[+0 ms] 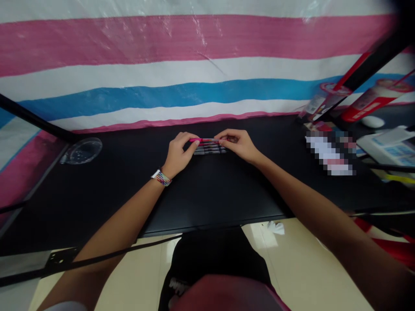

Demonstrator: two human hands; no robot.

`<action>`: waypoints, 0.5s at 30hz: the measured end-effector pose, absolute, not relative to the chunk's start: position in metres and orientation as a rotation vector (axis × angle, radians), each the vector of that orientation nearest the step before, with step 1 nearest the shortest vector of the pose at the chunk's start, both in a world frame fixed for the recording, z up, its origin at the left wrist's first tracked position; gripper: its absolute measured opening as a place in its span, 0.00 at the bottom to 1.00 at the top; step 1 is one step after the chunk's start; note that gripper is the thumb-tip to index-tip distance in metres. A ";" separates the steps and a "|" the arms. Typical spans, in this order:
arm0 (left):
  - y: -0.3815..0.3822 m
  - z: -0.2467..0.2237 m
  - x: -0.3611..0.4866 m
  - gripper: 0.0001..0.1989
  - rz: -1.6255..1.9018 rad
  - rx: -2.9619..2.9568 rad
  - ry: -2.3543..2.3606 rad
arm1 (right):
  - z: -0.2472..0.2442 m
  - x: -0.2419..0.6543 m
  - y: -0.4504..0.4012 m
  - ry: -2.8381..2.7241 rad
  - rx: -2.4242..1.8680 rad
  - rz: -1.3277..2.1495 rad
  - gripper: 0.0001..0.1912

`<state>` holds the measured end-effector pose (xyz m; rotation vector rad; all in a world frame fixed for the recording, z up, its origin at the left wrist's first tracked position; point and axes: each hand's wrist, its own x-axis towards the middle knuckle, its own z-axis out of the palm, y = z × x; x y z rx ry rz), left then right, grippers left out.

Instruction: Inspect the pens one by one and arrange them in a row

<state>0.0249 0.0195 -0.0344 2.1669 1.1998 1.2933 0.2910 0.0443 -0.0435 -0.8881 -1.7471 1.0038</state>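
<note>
Head view: both hands meet over the middle of a black surface (97,190), toward its far edge; between them a slender pink-ended pen (195,140) lies crosswise, left to right; the left hand (180,153) pinches the pen's pink left end between thumb and forefinger, the thumb on the near side; the right hand (239,144) has its thumb and forefinger closed on the pen's right part, its other fingers curled in behind; much of that right end is hidden by the fingers, so how firmly they press cannot be told.

Just on the near side of the held pen, below the fingertips, a row of pens (210,149) lies side by side on the surface, parallel to it; their left ends come close to the left thumb, their right ends close to the right thumb; whether the held pen touches the row cannot be told.

On the left wrist sits a multicoloured woven wristband (162,178); well to the left, a clear plastic lid (84,151) rests near the far left corner; at the far right stand a lidded cup with a red straw (319,103) and a red-and-white cup (366,103), with a white rounded object (372,122) just beside the latter; behind everything hangs a striped plastic sheet (194,39); a crumpled white tissue (276,227) lies on the pale floor (292,259).
</note>
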 end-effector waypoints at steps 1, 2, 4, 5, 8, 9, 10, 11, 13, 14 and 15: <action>0.021 -0.035 0.024 0.11 1.294 2.162 1.214 | -0.045 0.292 0.046 -1.703 -0.883 1.071 0.11; 0.022 -0.035 0.023 0.12 1.290 2.159 1.226 | -0.046 0.292 0.048 -1.663 -0.882 1.113 0.11; 0.023 -0.037 0.021 0.13 1.272 2.158 1.240 | -0.049 0.291 0.050 -1.608 -0.894 1.148 0.11; 0.023 -0.037 0.021 0.14 1.261 2.160 1.244 | -0.049 0.290 0.050 -1.593 -0.902 1.146 0.11; 0.023 -0.039 0.021 0.23 1.243 2.155 1.257 | -0.048 0.288 0.049 -1.585 -0.895 1.088 0.10; 0.022 -0.039 0.021 0.27 1.247 2.142 1.268 | -0.047 0.287 0.049 -1.590 -0.882 1.069 0.09; 0.022 -0.039 0.022 0.31 1.251 2.127 1.279 | -0.046 0.287 0.048 -1.594 -0.868 1.058 0.09; 0.022 -0.039 0.022 0.33 1.259 2.110 1.285 | -0.046 0.286 0.048 -1.592 -0.858 1.059 0.09; 0.022 -0.039 0.023 0.29 1.291 2.068 1.261 | -0.047 0.287 0.049 -1.562 -0.857 1.083 0.11; 0.023 -0.039 0.023 0.22 1.319 2.046 1.231 | -0.049 0.287 0.050 -1.541 -0.866 1.093 0.12; 0.024 -0.038 0.023 0.15 1.350 2.025 1.195 | -0.050 0.288 0.051 -1.520 -0.877 1.094 0.12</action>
